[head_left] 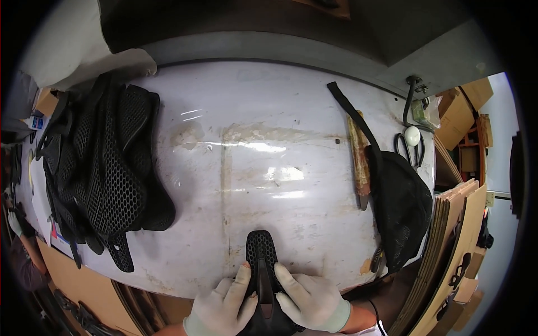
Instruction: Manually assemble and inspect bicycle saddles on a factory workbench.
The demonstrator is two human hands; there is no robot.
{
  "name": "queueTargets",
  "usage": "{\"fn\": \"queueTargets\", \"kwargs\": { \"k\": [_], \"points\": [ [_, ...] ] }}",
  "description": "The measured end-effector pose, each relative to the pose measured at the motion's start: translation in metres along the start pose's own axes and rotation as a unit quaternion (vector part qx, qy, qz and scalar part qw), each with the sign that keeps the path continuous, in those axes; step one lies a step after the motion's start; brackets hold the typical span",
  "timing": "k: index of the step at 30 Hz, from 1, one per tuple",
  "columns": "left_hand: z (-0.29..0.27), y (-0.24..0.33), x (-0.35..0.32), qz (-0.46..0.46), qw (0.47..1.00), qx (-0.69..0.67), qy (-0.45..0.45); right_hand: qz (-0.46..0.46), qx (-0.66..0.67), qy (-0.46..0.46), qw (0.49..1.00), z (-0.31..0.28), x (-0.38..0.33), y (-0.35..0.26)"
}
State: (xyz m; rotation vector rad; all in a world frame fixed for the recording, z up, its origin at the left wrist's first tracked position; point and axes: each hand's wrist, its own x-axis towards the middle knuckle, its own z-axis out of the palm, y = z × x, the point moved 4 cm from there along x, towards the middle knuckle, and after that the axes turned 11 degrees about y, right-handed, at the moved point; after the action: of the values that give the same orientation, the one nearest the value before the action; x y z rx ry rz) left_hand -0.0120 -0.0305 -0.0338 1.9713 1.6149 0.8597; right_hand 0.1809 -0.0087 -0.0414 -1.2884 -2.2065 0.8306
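Observation:
A black bicycle saddle with a honeycomb surface and a long groove down its middle lies at the near edge of the table. Its narrow nose points away from me, and its rear runs out of the picture at the bottom. My left hand, in a whitish glove, grips the saddle's left side, fingertips beside the groove. My right hand, gloved alike, holds the right side in the same way. At the left lies a heap of similar black honeycomb-patterned saddle pieces, overlapping one another.
On the table's right side lie a black mesh fabric piece with a strap, a worn stick-like tool, scissors and a white egg-shaped thing. Cardboard sheets lean beyond the right edge. Another person's gloved hand shows far left.

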Motion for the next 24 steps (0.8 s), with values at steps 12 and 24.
{"fn": "queueTargets", "kwargs": {
  "k": [12,24],
  "points": [
    [0.004,0.007,0.000,0.007,0.999,0.046,-0.018,-0.013,-0.007,-0.011,1.000,-0.001,0.006,-0.012],
    [0.014,0.005,0.008,-0.072,0.990,0.093,-0.078,-0.010,-0.121,-0.020,0.992,0.006,0.010,-0.014]
  ]
}}
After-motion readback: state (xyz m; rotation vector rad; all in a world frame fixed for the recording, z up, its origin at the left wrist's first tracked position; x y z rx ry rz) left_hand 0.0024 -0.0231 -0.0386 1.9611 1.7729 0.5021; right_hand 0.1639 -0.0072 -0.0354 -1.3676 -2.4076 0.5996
